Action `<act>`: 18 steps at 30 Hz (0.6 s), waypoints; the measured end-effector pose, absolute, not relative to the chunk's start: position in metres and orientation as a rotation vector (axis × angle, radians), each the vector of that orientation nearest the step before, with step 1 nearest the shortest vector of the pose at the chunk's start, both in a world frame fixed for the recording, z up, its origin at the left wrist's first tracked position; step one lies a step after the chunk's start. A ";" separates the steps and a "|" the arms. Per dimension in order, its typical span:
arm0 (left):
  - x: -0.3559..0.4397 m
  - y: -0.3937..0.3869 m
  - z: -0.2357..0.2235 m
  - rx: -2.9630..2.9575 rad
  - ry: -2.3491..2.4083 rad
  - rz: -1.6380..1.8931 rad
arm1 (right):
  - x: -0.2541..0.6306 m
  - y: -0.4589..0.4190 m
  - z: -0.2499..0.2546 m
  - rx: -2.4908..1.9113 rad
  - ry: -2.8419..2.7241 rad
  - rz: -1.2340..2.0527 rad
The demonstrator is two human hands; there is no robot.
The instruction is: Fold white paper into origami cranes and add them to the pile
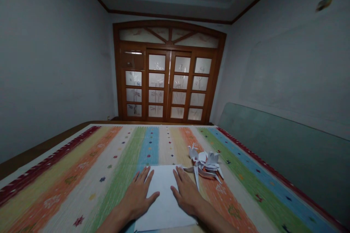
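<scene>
A sheet of white paper (164, 196) lies flat on the striped tablecloth in front of me; whether it is one sheet or a stack I cannot tell. My left hand (139, 193) rests on its left edge, palm down, fingers stretched forward and thumb pointing inward. On the opposite edge lies my right hand (187, 191), also flat with its fingers spread. Just beyond the right hand sits a small heap of folded white paper cranes (206, 162), some overlapping, close to the paper's upper right corner.
The colourful striped tablecloth (109, 167) covers the table, whose brown edge (32, 149) shows at left. A pale green board (273, 142) stands along the right side. Wooden doors with glass panes (168, 83) are beyond the far edge, between plain walls.
</scene>
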State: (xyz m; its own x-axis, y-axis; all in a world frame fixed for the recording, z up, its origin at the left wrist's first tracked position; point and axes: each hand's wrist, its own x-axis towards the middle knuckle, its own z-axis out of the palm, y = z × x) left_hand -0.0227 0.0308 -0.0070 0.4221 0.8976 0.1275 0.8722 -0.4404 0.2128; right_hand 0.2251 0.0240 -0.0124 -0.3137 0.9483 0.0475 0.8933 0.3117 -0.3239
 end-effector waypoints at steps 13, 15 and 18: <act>-0.024 0.030 -0.009 2.592 1.595 0.343 | 0.240 0.042 -0.004 -1.767 -2.286 0.291; -0.024 0.030 -0.009 2.599 1.588 0.354 | 0.241 0.043 -0.003 -1.771 -2.273 0.279; -0.025 0.030 -0.010 2.599 1.585 0.331 | 0.241 0.039 -0.005 -1.692 -2.283 0.249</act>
State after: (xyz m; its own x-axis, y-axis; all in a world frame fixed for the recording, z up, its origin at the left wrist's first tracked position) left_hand -0.0255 0.0300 -0.0103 0.4416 0.8859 0.1421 0.8688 -0.4618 0.1786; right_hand 0.2413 0.0385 -0.0053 -0.2690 0.9548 0.1269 0.9050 0.2956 -0.3058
